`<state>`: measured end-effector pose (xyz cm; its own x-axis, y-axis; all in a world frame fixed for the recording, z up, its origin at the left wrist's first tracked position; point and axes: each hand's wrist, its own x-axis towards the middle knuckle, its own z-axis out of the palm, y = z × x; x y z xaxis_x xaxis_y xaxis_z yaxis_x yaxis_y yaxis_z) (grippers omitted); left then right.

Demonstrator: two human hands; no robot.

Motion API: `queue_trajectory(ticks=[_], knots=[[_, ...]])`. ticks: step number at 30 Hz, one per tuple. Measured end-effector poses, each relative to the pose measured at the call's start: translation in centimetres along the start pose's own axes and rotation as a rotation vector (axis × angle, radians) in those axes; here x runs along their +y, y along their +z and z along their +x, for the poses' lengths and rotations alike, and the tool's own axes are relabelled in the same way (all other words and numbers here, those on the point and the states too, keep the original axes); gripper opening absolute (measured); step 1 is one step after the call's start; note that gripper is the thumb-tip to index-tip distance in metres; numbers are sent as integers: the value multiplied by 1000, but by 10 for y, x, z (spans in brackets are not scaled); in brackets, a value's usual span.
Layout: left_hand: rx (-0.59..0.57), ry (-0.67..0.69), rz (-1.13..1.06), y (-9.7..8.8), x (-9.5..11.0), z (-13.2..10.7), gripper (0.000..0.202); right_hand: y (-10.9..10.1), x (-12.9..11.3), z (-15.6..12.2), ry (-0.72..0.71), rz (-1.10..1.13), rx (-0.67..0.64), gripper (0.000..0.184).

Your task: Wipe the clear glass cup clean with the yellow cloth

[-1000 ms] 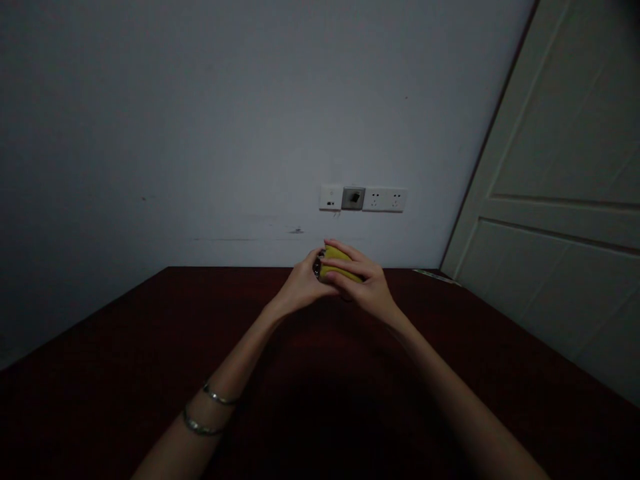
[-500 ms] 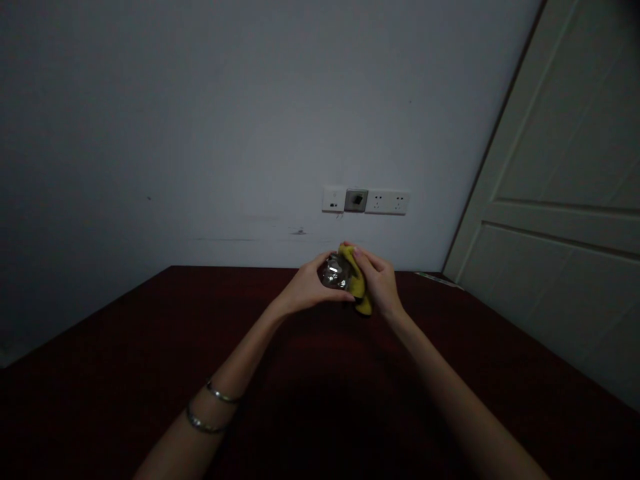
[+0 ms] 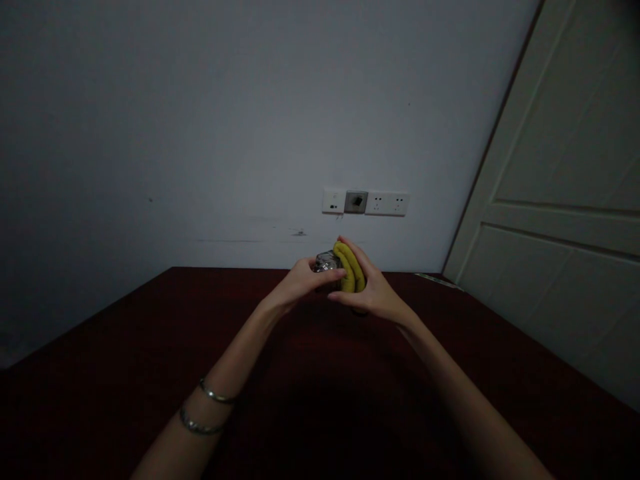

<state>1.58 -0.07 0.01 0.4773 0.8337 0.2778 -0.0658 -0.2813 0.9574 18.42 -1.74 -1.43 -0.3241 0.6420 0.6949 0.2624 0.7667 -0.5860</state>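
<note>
A clear, shiny glass cup is gripped by my left hand, with the thumb across its near side. Its right end is covered by a yellow cloth. Folded double, the cloth sits in my right hand, whose fingers curve over its top while the thumb reaches under it towards the glass. Both hands are held together above the dark red table. The cup's exact shape is partly hidden by fingers and cloth.
Behind the table rises a pale wall with a row of sockets and switches. A panelled white door stands along the right side. A thin flat strip lies at the table's far right corner.
My right hand has turned and spread wider around the cloth, which is now folded against the glass's right end. The left thumb has moved up across the glass, and the cup has shifted slightly left.
</note>
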Motion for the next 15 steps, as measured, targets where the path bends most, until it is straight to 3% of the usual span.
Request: queue_trajectory(ticks=[6,10,13,15], knots=[[-8,-61,104,0,4,-1,42,5,5,3,-15,-35,69,95],[-117,-15,151,-7,1,0,46,6,5,2,38,30,91,96],[-194,40,195,-15,-2,1,57,7,3,2,125,127,145,93],[-171,99,215,-20,-4,0,73,7,3,3,188,191,184,91]])
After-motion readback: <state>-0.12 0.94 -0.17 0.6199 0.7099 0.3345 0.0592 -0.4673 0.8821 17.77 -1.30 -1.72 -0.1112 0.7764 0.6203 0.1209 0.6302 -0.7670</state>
